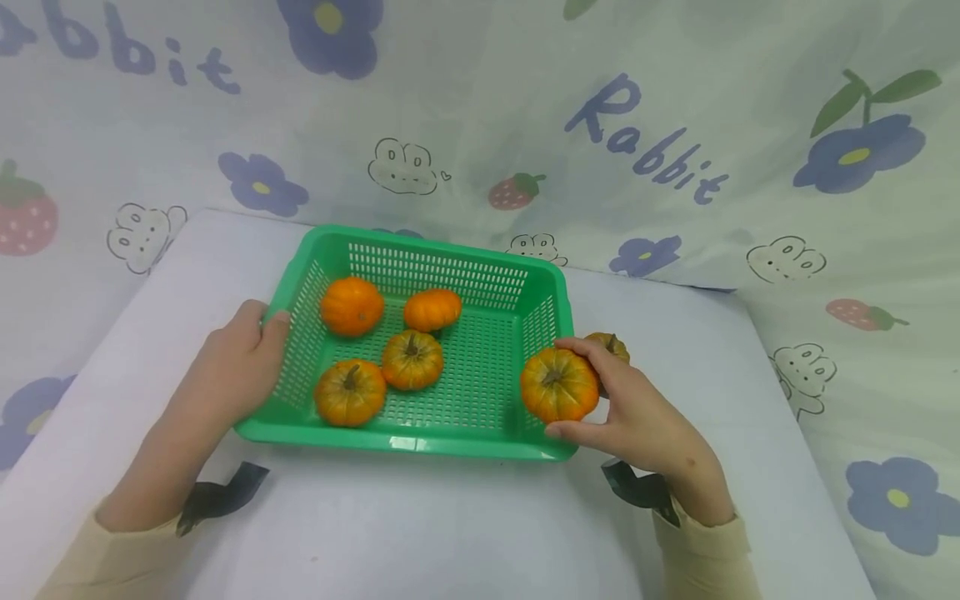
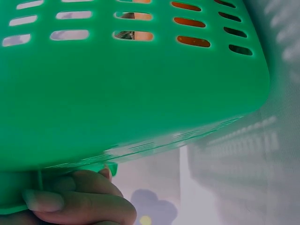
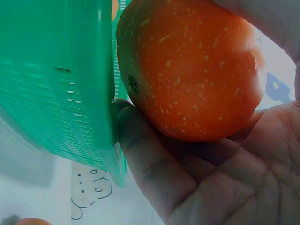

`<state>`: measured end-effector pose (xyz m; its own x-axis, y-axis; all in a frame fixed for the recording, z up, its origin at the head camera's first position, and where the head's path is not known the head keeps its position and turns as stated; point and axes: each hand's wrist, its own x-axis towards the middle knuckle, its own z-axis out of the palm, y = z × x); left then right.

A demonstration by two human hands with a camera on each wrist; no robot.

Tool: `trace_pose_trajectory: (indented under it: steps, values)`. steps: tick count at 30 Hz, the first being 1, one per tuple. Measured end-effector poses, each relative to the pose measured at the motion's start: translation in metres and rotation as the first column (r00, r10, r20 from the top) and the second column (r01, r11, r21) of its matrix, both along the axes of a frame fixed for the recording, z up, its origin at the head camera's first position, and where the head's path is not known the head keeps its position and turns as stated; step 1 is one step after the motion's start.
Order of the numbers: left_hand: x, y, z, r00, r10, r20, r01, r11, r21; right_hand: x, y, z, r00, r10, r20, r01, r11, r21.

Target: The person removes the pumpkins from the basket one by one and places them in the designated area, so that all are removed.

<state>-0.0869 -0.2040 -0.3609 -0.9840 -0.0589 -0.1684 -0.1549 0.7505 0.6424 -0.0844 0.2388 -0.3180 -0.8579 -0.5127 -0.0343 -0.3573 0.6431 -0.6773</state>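
Observation:
A green plastic basket [image 1: 480, 447] with slotted walls sits on the white table, several small orange pumpkins inside. My left hand [image 1: 243, 358] grips its left rim, thumb on top; in the left wrist view the curled fingers [image 2: 89, 201] show under the lip. At the right rim, my right hand [image 1: 637, 408] holds a ribbed orange-and-green pumpkin [image 1: 558, 385] between thumb and fingers, overlapping the basket's right end in the head view. The right wrist view shows that pumpkin's speckled orange underside [image 3: 192, 75] beside the basket wall.
Another pumpkin [image 1: 611, 343] lies on the table right of the basket, partly hidden behind my right hand. Inside the basket, pumpkins [image 1: 350, 392] cluster toward the left and middle. A patterned cloth [image 1: 465, 100] hangs behind and beside the white table [image 1: 420, 533].

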Motion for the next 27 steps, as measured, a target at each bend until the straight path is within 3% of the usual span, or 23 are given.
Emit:
trace_pose_trajectory:
  steps: [11, 19, 27]
  values:
    - [-0.0003, -0.0003, -0.0006, 1.0, 0.001, 0.0, -0.001, 1.0, 0.001, 0.0014, 0.0046, 0.0023, 0.999, 0.007, -0.047, -0.006, 1.0, 0.013]
    - [-0.0003, -0.0012, -0.0022, 1.0, 0.0, 0.006, 0.0, 1.0, 0.001, 0.0017, 0.0059, 0.004, 1.0, 0.0, -0.021, -0.001, 1.0, -0.011]
    - [-0.0014, -0.0022, -0.0029, 1.0, -0.001, 0.002, 0.001, 1.0, 0.003, 0.0036, 0.0055, 0.0038, 0.999, -0.001, -0.053, 0.004, 0.999, 0.052]
